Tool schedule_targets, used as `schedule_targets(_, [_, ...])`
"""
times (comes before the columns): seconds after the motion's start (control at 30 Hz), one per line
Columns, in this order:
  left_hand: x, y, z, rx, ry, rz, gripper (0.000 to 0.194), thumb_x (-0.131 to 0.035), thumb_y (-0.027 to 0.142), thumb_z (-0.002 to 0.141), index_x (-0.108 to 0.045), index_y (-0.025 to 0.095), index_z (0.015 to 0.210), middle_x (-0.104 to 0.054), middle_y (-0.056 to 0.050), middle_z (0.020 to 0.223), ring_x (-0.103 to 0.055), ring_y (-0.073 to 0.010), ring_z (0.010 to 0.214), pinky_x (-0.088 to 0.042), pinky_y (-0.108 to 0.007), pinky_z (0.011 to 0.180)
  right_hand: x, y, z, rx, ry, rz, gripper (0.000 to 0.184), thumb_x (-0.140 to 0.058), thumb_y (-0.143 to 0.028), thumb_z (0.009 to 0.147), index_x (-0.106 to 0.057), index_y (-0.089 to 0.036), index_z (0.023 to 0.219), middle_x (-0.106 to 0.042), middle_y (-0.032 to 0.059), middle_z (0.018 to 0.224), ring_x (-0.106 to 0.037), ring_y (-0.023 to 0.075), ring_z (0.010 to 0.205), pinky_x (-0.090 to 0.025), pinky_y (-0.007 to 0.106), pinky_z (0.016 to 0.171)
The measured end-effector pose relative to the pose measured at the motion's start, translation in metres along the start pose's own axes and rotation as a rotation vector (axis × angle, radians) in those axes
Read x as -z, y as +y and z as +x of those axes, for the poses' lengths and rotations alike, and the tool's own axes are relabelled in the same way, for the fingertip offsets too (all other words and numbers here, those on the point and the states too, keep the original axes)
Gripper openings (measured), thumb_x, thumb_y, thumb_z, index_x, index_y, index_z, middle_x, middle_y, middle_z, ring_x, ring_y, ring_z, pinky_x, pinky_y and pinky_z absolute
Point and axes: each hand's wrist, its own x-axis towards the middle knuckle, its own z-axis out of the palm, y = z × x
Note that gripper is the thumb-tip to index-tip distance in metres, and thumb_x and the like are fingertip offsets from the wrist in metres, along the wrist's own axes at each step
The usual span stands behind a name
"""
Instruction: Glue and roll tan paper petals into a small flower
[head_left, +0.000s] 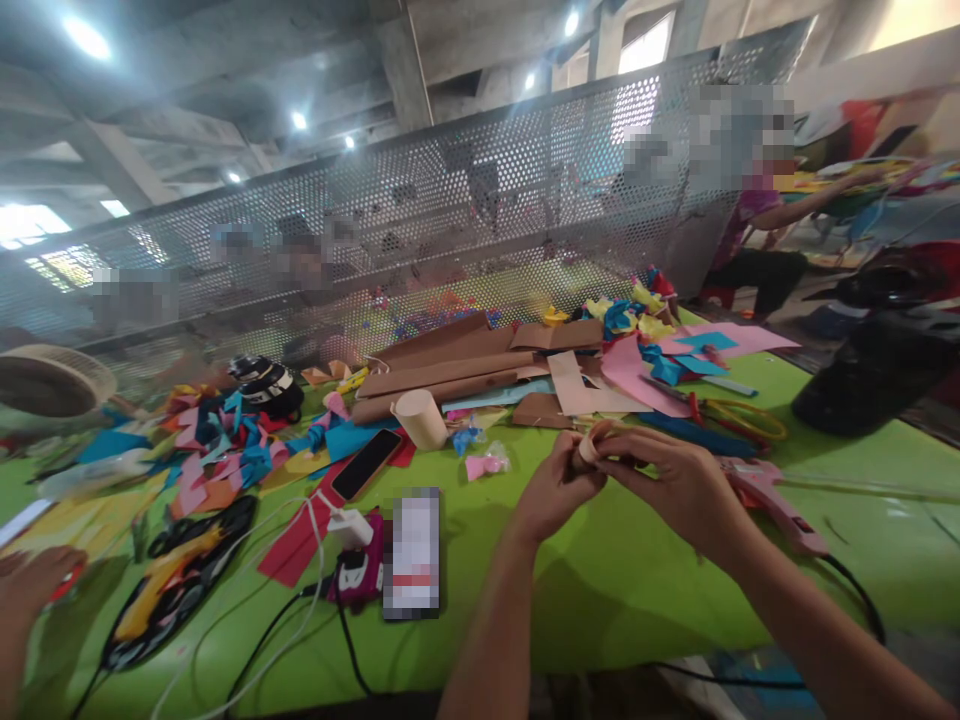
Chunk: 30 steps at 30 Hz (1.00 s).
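Note:
Above the green table (645, 610), my left hand (559, 488) and my right hand (671, 468) meet with closed fingers. Between their fingertips is a small curled piece of beige paper (589, 450), partly covered by the fingers. To the right of my right hand, a pink glue gun (784, 512) lies on the table with its black cord trailing off. Left of my left hand are a pink folded paper piece (484, 466), a blue one (466, 438) and a standing beige paper roll (421, 420).
A dark phone (366, 465), a lit phone (412, 555), a purple power socket (356, 575) and loose cables lie at left. Another person's hand (37, 580) rests at the far left. Brown cardboard (450, 375) lies before a perforated metal screen (480, 210). A black container (862, 375) stands right.

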Motion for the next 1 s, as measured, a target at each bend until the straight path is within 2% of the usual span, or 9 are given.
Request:
schedule_targets(0.13, [0.004, -0.002, -0.001, 0.004, -0.011, 0.002, 0.049, -0.056, 0.062, 0.087, -0.059, 0.018, 0.110, -0.047, 0.001, 0.080, -0.043, -0.0125, 0.072, -0.037, -0.025, 0.065, 0.004, 0.001, 0.002, 0.092, -0.048, -0.047, 0.018, -0.060, -0.023, 0.092, -0.077, -0.024, 0.089, -0.076, 0.0074, 0.094, -0.073, 0.0231, 0.088, -0.059, 0.034, 0.078])
schedule_targets(0.2, [0.004, -0.004, -0.001, -0.007, 0.015, 0.027, 0.053, -0.052, 0.067, 0.088, -0.061, 0.018, 0.106, -0.046, 0.002, 0.077, -0.041, -0.0119, 0.070, -0.034, -0.024, 0.062, 0.005, 0.001, 0.003, 0.131, -0.064, -0.085, 0.018, -0.060, -0.022, 0.092, -0.077, -0.024, 0.088, -0.075, 0.0077, 0.093, -0.073, 0.0226, 0.087, -0.058, 0.033, 0.076])
schedule_targets(0.43, [0.001, 0.000, 0.001, 0.038, 0.089, -0.050, 0.050, -0.055, 0.067, 0.084, -0.061, 0.017, 0.085, -0.042, 0.004, 0.068, -0.036, -0.0099, 0.062, -0.026, -0.024, 0.056, 0.005, 0.002, 0.003, 0.205, -0.107, -0.140, 0.020, -0.056, -0.021, 0.096, -0.075, -0.021, 0.091, -0.075, 0.0091, 0.094, -0.072, 0.0218, 0.088, -0.057, 0.031, 0.076])
schedule_targets(0.7, [-0.002, 0.006, 0.001, 0.066, 0.066, -0.205, 0.059, -0.057, 0.077, 0.075, -0.056, 0.017, 0.076, -0.043, 0.004, 0.061, -0.033, -0.0086, 0.054, -0.022, -0.024, 0.052, 0.012, 0.003, 0.010, 0.324, -0.052, -0.265, 0.024, -0.052, -0.020, 0.097, -0.075, -0.022, 0.090, -0.073, 0.0077, 0.084, -0.070, 0.0190, 0.076, -0.055, 0.029, 0.066])
schedule_targets(1.0, [-0.002, 0.005, 0.001, 0.135, 0.062, -0.239, 0.063, -0.064, 0.079, 0.067, -0.050, 0.018, 0.072, -0.043, 0.005, 0.061, -0.037, -0.0080, 0.054, -0.023, -0.024, 0.052, 0.005, 0.005, 0.008, 0.359, 0.003, -0.255, 0.022, -0.054, -0.018, 0.096, -0.074, -0.023, 0.089, -0.075, 0.0070, 0.088, -0.070, 0.0187, 0.079, -0.054, 0.029, 0.069])
